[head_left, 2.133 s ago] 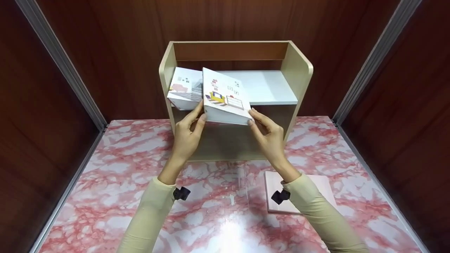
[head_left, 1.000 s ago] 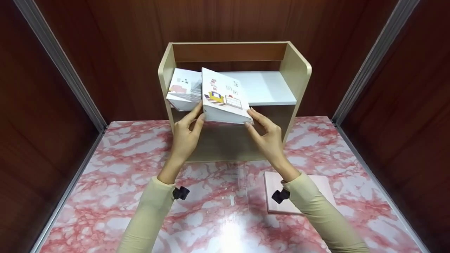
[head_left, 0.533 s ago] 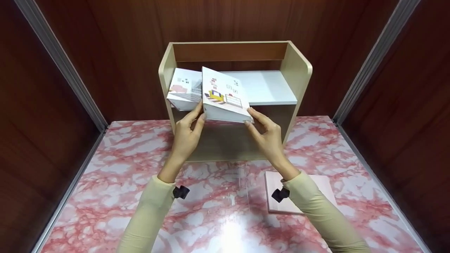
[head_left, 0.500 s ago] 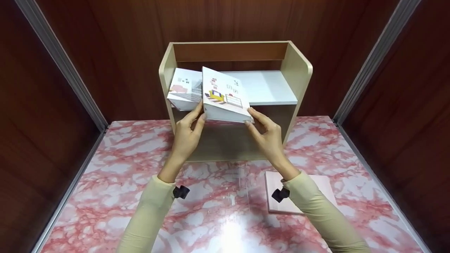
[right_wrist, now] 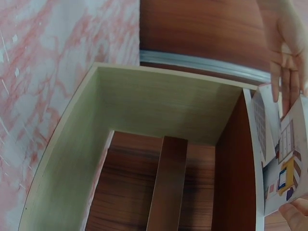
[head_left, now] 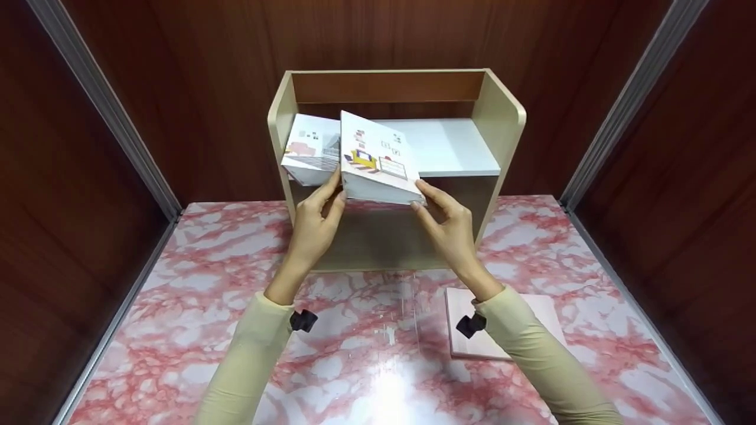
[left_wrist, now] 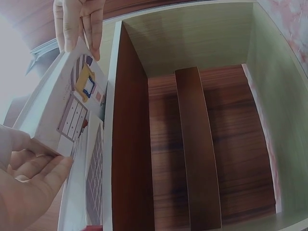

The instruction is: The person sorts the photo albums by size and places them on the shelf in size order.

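Both hands hold a thick white book [head_left: 378,156] with a yellow picture on its cover, tilted, above the front of the white shelf. My left hand [head_left: 316,215] pinches its near left corner between thumb and fingers. At the near right corner, my right hand [head_left: 446,218] grips it the same way. Just left of it, a second white book [head_left: 310,144] with a pink picture lies on the shelf's left end, jutting past the front edge and partly covered by the held book. In the left wrist view, fingers curl under the held book [left_wrist: 72,103].
The light wood bookcase [head_left: 502,118] stands against the dark wall, with a white upper shelf [head_left: 455,147] and a lower compartment. A pale pink book or pad [head_left: 540,313] lies on the red-and-white marbled table [head_left: 230,260], partly beneath the right forearm.
Across the frames the held book's near edge rises very slightly, and the right fingers shift a little along its corner. The second book and the pink pad stay in place.
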A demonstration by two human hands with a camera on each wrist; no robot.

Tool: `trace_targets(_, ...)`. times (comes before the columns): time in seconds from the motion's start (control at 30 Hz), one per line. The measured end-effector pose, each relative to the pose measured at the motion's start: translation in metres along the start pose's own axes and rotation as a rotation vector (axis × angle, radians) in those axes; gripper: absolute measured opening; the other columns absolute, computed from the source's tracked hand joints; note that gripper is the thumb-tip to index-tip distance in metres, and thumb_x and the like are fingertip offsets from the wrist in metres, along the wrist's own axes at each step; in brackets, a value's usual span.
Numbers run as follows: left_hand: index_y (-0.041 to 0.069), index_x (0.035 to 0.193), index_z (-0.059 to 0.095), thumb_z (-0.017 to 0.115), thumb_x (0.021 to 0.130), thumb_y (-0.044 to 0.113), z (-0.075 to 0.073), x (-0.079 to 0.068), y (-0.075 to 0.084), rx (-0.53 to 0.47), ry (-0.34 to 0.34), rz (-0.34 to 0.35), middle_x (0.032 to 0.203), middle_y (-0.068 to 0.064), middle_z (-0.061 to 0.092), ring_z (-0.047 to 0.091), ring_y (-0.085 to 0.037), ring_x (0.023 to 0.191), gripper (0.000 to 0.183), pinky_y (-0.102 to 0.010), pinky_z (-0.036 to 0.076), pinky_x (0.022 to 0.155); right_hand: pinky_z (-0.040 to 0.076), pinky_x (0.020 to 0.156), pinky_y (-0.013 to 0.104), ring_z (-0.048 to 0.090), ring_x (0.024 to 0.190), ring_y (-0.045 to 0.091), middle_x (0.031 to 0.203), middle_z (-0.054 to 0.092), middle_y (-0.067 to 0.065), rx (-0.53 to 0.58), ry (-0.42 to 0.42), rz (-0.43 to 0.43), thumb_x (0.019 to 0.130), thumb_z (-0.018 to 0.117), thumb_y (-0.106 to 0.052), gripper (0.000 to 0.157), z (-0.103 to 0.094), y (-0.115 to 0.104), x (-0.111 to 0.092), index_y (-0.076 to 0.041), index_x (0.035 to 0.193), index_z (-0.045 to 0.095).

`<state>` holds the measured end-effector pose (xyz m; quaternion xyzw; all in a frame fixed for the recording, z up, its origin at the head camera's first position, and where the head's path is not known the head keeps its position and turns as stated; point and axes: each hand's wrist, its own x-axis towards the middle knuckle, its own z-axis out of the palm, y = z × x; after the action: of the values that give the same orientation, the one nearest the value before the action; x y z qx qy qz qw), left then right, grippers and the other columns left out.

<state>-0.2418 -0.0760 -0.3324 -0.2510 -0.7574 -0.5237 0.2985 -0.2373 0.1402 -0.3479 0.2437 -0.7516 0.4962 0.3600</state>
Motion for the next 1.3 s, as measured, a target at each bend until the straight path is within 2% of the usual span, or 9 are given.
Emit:
trace_targets(0.17,0.000,0.132,0.047,0.055,0.093,0.007,0.006,0.002,-0.027,-0.002,0.008,0.016,0.134,-0.014,0.049,0.049,-0.021,0.121,0.041,-0.032,0.043,0.099,0.046,0.093,0.029,0.056,0.112,0.031,0.119,0.060,0.023,0.002,-0.001,0.006,0.083,0.065,0.003,0.035,0.000,0.001,0.000,0.008,0.117,0.060)
trace_targets(0.27,0.004,0.133,0.047,0.055,0.094,0.011,0.006,0.002,-0.030,-0.012,0.006,0.019,0.135,-0.011,0.049,0.049,-0.017,0.121,0.041,-0.029,0.043,0.098,0.046,0.093,0.029,0.056,0.112,0.032,0.119,0.060,0.023,-0.003,-0.002,0.000,0.083,0.064,0.003,0.034,0.000,0.001,0.001,0.009,0.117,0.060)
trace_targets(0.47,0.003,0.134,0.046,0.053,0.094,0.012,0.006,0.002,-0.031,0.004,-0.002,0.026,0.135,-0.011,0.049,0.049,-0.015,0.121,0.042,-0.027,0.043,0.098,0.045,0.094,0.028,0.056,0.113,0.032,0.119,0.060,0.024,-0.009,-0.004,-0.008,0.083,0.065,0.003,0.034,0.000,0.001,0.002,0.009,0.116,0.060)
trace_targets(0.7,0.002,0.135,0.045,0.054,0.094,0.010,0.006,0.003,-0.031,0.035,-0.004,0.035,0.134,-0.014,0.050,0.049,-0.014,0.120,0.043,-0.029,0.043,0.098,0.046,0.094,0.035,0.055,0.113,0.033,0.119,0.058,0.026,0.017,-0.016,0.005,0.083,0.064,0.004,0.034,0.000,0.002,0.002,0.010,0.117,0.059)
trace_targets(0.97,0.003,0.135,0.045,0.054,0.094,0.011,0.006,0.004,-0.032,0.041,-0.003,0.035,0.133,-0.013,0.050,0.051,-0.012,0.118,0.043,-0.027,0.045,0.095,0.047,0.092,0.039,0.056,0.113,0.031,0.120,0.059,0.024,-0.010,-0.017,0.010,0.083,0.064,0.003,0.034,0.000,0.003,0.004,0.009,0.116,0.060)
trace_targets(1.17,0.003,0.135,0.045,0.054,0.094,0.011,0.005,0.005,-0.033,0.025,-0.003,0.038,0.135,-0.013,0.049,0.051,-0.012,0.118,0.043,-0.033,0.046,0.095,0.048,0.089,0.045,0.057,0.112,0.030,0.120,0.059,0.023,-0.003,-0.025,0.025,0.084,0.064,0.002,0.035,0.001,0.004,0.005,0.007,0.117,0.060)
trace_targets(1.3,0.004,0.136,0.045,0.054,0.094,0.012,0.005,0.005,-0.034,0.040,-0.006,0.030,0.135,-0.012,0.048,0.050,-0.012,0.119,0.044,-0.030,0.044,0.097,0.048,0.089,0.046,0.057,0.111,0.032,0.119,0.059,0.025,-0.013,-0.026,0.025,0.084,0.064,0.002,0.034,0.001,0.002,0.005,0.009,0.117,0.059)
